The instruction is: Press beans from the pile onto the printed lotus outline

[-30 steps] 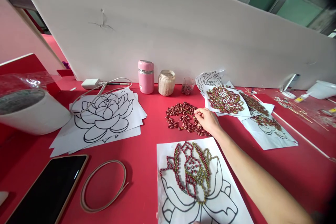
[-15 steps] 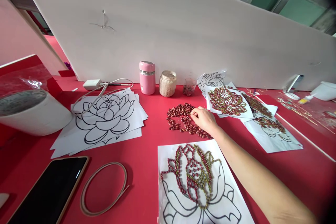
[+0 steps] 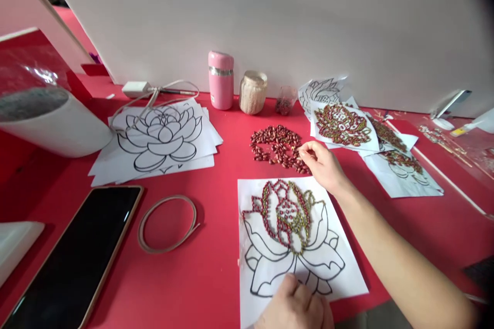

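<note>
A white sheet with a lotus line drawing [image 3: 266, 267] lies in front of me, its upper lines covered with red and green beans [image 3: 287, 211]. My right hand [image 3: 324, 164] is closed in a pinch at the right edge of a loose pile of red beans [image 3: 276, 136]. What sits between its fingertips is too small to make out. Over the lower part of the sheet, my left hand [image 3: 295, 306] is curled closed, and anything inside its fingers is hidden.
Left of the sheet are a coiled cord [image 3: 141, 226], a phone [image 3: 77, 257], stacked lotus drawings [image 3: 162, 149] and a white container [image 3: 62, 128]. A pink flask [image 3: 221, 82], a jar [image 3: 252, 93] and a small cup of beans [image 3: 285, 100] stand behind. Bean-covered sheets [image 3: 343, 126] lie right.
My right hand has drawn back from the bean pile, toward the right and nearer the sheet. My left hand has come into view at the bottom. The camera has tilted down.
</note>
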Tool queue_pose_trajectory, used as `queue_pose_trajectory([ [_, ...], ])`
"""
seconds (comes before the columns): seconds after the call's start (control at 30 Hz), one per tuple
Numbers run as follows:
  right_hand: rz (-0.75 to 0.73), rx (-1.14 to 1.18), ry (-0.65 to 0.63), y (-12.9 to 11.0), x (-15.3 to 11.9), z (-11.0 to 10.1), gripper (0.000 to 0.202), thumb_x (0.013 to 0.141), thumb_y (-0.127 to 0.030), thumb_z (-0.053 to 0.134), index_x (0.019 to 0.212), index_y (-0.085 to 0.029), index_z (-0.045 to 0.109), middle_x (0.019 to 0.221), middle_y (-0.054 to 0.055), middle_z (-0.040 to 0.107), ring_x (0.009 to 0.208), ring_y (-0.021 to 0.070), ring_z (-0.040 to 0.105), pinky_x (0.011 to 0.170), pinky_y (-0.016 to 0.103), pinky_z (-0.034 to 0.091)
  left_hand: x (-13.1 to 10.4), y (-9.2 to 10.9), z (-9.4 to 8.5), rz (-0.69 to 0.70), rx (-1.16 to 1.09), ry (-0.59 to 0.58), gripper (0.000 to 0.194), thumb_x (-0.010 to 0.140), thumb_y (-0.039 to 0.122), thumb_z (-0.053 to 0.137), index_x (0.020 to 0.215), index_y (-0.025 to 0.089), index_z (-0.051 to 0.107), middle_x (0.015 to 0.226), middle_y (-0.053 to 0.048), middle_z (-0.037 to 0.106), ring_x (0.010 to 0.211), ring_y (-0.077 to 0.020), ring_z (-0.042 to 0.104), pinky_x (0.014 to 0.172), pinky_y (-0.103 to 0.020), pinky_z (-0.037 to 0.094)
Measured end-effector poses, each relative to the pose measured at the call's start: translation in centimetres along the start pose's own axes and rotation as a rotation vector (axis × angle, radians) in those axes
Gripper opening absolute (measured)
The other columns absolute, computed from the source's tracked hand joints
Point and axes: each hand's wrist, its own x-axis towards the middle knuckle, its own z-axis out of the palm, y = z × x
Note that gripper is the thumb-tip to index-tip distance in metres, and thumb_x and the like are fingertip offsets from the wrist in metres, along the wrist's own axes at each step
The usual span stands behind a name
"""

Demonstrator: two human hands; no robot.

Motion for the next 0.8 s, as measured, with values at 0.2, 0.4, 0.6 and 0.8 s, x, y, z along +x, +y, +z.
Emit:
queue_pose_trajectory([
  [0.2, -0.146, 0.115, -0.03, -3.7, -8.2, 0.1, 0.009, 0.085, -0.027, 0.045, 0.08, -0.02, 0.05, 0.106, 0.008, 0.05, 0.11, 0.0201, 0.046, 0.087, 0.033, 0.041, 0.6, 0.7, -1.0, -0.077, -0.057, 0.027, 0.01, 0.074, 0.019, 0.052, 0.073, 0.01, 0.057, 0.053, 0.0, 0.048, 0.045, -0.012, 0.042, 0.046, -0.03, 0.028],
  [0.4, -0.159, 0.028, -0.101, -5.1, -13.5, 1.6, 0.008, 0.086, -0.022, 0.043, 0.083, -0.022, 0.05, 0.122, 0.008, 0.039, 0.119, 0.0212, 0.038, 0.096, 0.036, 0.034, 0.4, 0.7, -1.6, -0.089, -0.12, -0.066, 0.01, 0.076, 0.017, 0.05, 0.081, 0.011, 0.056, 0.066, -0.002, 0.056, 0.058, -0.0144, 0.05, 0.056, -0.032, 0.031],
  [0.6, -0.161, -0.019, -0.124, -4.9, -14.5, 2.3, 0.01, 0.085, -0.022, 0.044, 0.081, -0.022, 0.053, 0.126, 0.007, 0.038, 0.118, 0.0234, 0.038, 0.096, 0.04, 0.033, 0.4, 1.1, -1.6, -0.132, -0.139, -0.001, 0.01, 0.075, 0.013, 0.048, 0.079, 0.012, 0.057, 0.068, -0.003, 0.059, 0.062, -0.0151, 0.05, 0.063, -0.034, 0.033],
  [0.8, -0.182, -0.058, -0.127, -5.2, -14.1, 2.4, 0.01, 0.082, -0.021, 0.047, 0.076, -0.021, 0.054, 0.125, 0.006, 0.04, 0.115, 0.0237, 0.039, 0.093, 0.04, 0.035, 0.5, 1.2, -1.7, -0.157, -0.115, 0.025, 0.011, 0.074, 0.012, 0.048, 0.077, 0.011, 0.058, 0.065, -0.003, 0.058, 0.061, -0.0163, 0.05, 0.062, -0.034, 0.035],
])
